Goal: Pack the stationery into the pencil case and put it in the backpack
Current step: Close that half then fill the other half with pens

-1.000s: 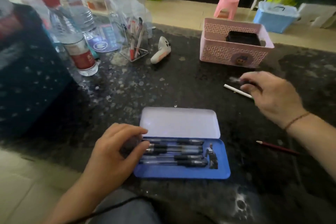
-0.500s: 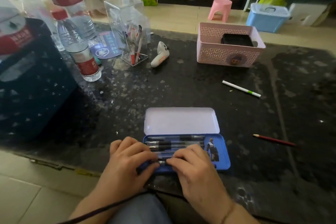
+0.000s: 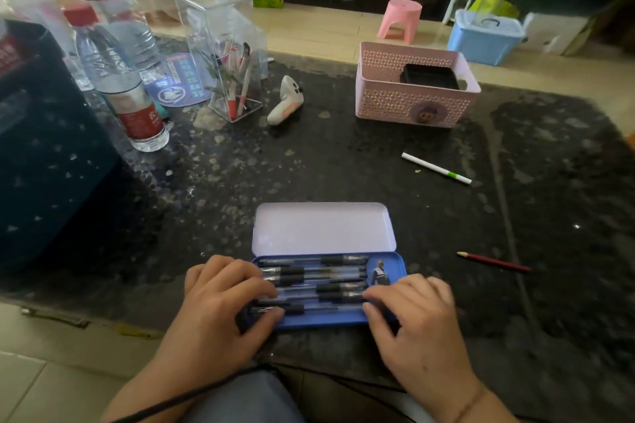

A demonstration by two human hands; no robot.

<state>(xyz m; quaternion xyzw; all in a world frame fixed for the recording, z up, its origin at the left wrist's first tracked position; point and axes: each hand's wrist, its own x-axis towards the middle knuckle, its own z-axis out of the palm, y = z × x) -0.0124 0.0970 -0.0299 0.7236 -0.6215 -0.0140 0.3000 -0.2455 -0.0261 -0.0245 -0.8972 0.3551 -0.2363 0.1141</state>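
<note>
The blue tin pencil case [image 3: 397,263] lies open at the table's near edge, its pale lid [image 3: 323,230] folded back. Several black-capped clear pens [image 3: 316,280] lie side by side in it. My left hand [image 3: 220,309] covers the case's left end, with thumb and forefinger pinching the end of the frontmost pen [image 3: 319,309]. At the right end, the fingertips of my right hand [image 3: 415,319] pinch that pen's other end. A white pen [image 3: 436,168] and a red pencil [image 3: 494,262] lie loose on the table to the right. A dark blue starred bag [image 3: 44,165] stands at the left.
On the black stone table [image 3: 309,165] stand water bottles [image 3: 130,103], a clear pen holder [image 3: 233,79], a small white gadget [image 3: 287,101] and a pink basket [image 3: 412,106]. On the floor beyond are a pink stool [image 3: 400,19] and a blue bin [image 3: 484,36].
My right hand left the white pen and came to the case. Both hands met over the front pen, then slid apart to its two ends.
</note>
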